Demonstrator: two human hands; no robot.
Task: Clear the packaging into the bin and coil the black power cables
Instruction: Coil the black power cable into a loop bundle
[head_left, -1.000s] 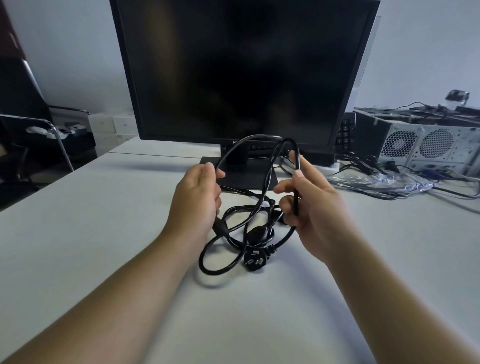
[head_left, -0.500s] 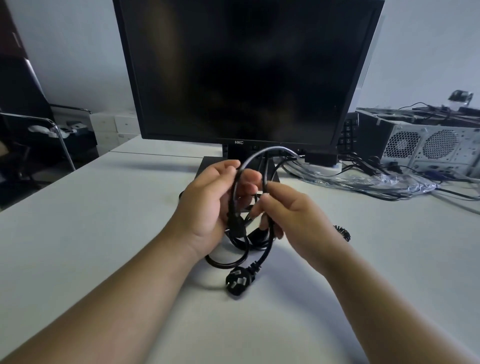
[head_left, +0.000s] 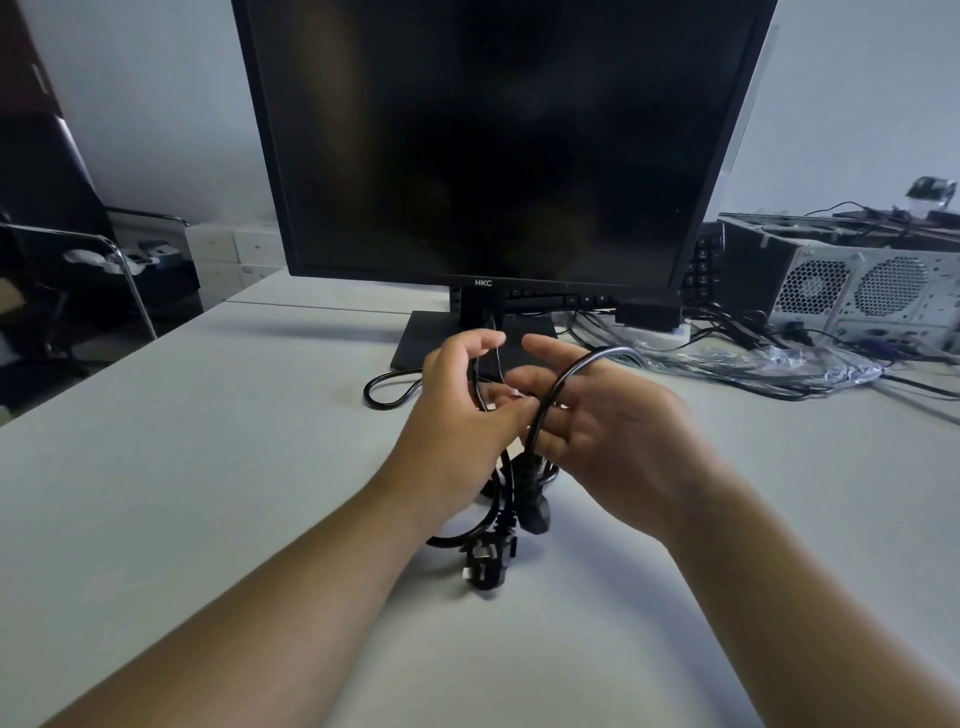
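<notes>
A black power cable (head_left: 540, 410) is bunched in loops between both hands, above the white table (head_left: 182, 467) in front of the monitor. My left hand (head_left: 457, 410) grips the gathered loops, fingers curled round them. My right hand (head_left: 608, 426) has its fingers spread, with one strand arching over its fingers and back; its thumb and fingertips meet the bundle beside the left hand. The three-pin plug (head_left: 485, 564) and another connector (head_left: 535, 512) hang below the hands, near the table. One cable loop (head_left: 389, 389) lies on the table to the left.
A black monitor (head_left: 498, 140) on its stand (head_left: 467, 338) fills the space right behind the hands. Clear plastic packaging with cables (head_left: 769, 364) lies at the right, before a computer case (head_left: 872, 291). A chair (head_left: 78, 270) stands beyond the table's left edge.
The hands came together and the cable loop was folded into the left hand. The right hand's fingers have now spread, with a strand running over them. The plug hangs lower.
</notes>
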